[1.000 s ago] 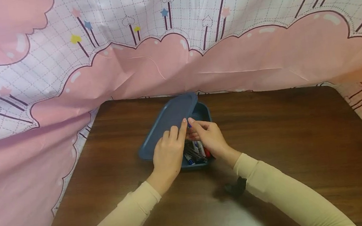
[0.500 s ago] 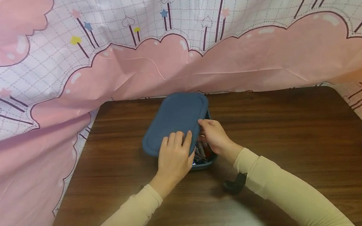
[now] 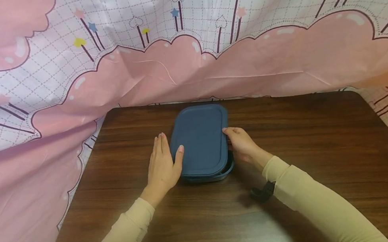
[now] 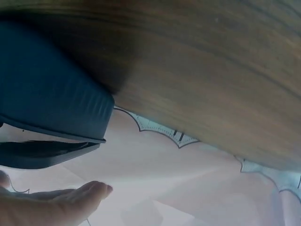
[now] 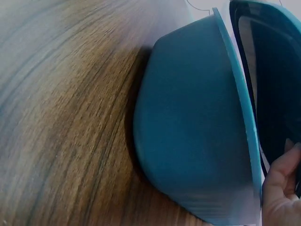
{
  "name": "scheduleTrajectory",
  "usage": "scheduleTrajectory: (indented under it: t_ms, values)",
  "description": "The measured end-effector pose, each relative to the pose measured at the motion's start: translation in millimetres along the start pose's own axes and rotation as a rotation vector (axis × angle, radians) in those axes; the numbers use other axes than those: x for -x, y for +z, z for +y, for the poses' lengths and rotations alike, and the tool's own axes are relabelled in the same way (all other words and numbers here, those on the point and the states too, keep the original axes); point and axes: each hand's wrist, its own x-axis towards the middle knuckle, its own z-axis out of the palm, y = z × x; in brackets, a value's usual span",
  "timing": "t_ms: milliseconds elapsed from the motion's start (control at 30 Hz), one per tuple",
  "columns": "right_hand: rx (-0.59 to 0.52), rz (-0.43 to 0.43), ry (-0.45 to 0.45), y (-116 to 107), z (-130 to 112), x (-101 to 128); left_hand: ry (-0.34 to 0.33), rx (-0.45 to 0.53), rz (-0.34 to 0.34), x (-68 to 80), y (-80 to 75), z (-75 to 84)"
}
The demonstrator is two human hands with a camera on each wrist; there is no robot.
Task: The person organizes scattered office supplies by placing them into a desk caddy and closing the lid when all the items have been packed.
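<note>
A blue lid (image 3: 202, 140) lies on top of a blue box (image 3: 221, 172) at the middle of the brown table (image 3: 308, 144). My left hand (image 3: 167, 150) lies flat along the box's left side, fingers straight, thumb resting on the lid. My right hand (image 3: 235, 140) grips the lid's right edge, thumb on top. In the left wrist view the lid (image 4: 42, 153) hovers a little off the box (image 4: 47, 94), beside my fingers (image 4: 70, 202). The right wrist view shows a narrow gap between lid (image 5: 273, 70) and box (image 5: 188, 132), with my fingertips (image 5: 280, 188) at the rim. The box's contents are hidden.
A pink and white patterned cloth (image 3: 187, 58) hangs behind the table and drapes down its left side (image 3: 15, 189). A small black strap (image 3: 261, 193) sits under my right wrist. Bare wood stretches to the right of the box and in front of it.
The lid swung from tilted at the box's left down over the box, hiding the pens. My left hand slid from the lid's top to its left side; my right moved to the right edge.
</note>
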Motion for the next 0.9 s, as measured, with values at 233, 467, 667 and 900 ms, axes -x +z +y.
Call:
scheduleTrajectory:
  t_ms: [233, 467, 667, 900]
  values:
    - [0.031, -0.029, -0.010, -4, 2, -3, -0.081, 0.198, -0.101, -1.4, 7.1, -3.8]
    - [0.164, 0.018, -0.039, -6, 2, -4, -0.091, 0.349, -0.085, -1.4, 13.7, 0.6]
    - [0.511, 0.161, -0.087, -1, 1, -4, -0.134, 0.353, -0.088, -0.9, 17.9, 8.0]
    - [0.878, 0.258, -0.169, 3, 1, -2, -0.143, 0.309, -0.053, -2.6, 22.9, 13.8]
